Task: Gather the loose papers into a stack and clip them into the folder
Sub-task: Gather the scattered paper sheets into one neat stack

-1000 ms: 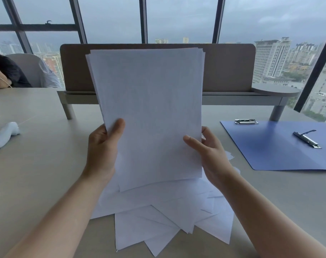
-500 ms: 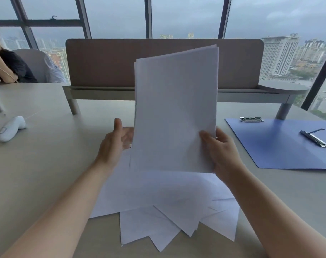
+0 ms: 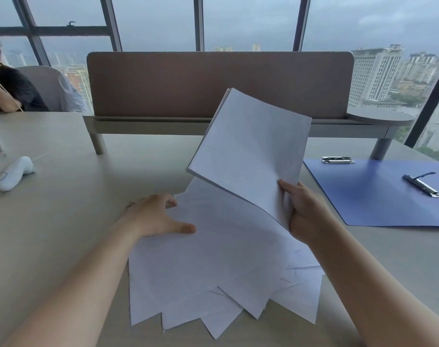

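stage: gathering, partly done | right hand (image 3: pixel 304 211) grips squared white paper stack (image 3: pixel 251 146) | left hand (image 3: pixel 155 216) flat, released, on loose white sheets (image 3: pixel 213 266) | open blue folder (image 3: pixel 378 196) holds no papers; clipping left

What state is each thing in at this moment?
Held stack: lifted, tilted, gripped at its corner.
Right hand: grips the held stack.
Left hand: fingers spread, resting on loose papers.
Loose papers: fanned out flat on the table.
Folder: open, flat, without paper.
Clip: on the folder, holding nothing.
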Available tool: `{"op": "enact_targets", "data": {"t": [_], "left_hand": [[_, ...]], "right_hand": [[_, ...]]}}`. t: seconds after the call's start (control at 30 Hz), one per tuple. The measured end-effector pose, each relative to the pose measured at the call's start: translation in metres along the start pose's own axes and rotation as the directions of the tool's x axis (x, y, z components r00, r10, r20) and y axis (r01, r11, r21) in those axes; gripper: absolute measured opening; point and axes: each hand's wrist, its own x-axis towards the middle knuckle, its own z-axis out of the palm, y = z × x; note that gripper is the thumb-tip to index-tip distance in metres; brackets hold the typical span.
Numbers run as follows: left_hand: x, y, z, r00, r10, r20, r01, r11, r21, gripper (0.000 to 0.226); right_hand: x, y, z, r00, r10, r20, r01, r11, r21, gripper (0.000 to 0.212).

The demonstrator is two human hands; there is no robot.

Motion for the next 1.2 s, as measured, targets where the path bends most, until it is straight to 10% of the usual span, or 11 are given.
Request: {"op": "enact_targets", "data": {"t": [0.3, 0.5, 0.63, 1.2], "left_hand": [[-0.003, 0.009, -0.009, 0.993, -0.108, 0.046, 0.106, 0.994, 0.033, 0.073], [-0.007, 0.013, -0.017, 0.996, -0.088, -0.021, 0.075, 0.93, -0.361, 0.029], [-0.003, 0.011, -0.01, 0.977, -0.208, -0.044, 0.118, 0.702, -0.702, 0.005], [-0.008, 0.028, 0.0, 0.912, -0.05, 0.407, 0.41, 0.076, -0.909, 0.058]], "right_hand": [[-0.002, -0.001, 0.0, 1.0, 0.008, 0.002, -0.008, 1.0, 0.024, 0.035], [-0.003, -0.003, -0.001, 1.0, -0.001, 0.0, 0.001, 1.0, 0.029, 0.037], [-0.007, -0.007, -0.001, 1.0, -0.004, -0.019, 0.003, 0.999, -0.052, 0.032], [-0.032, 0.003, 0.013, 0.993, 0.09, 0.071, -0.038, 0.847, -0.531, 0.023]]}}
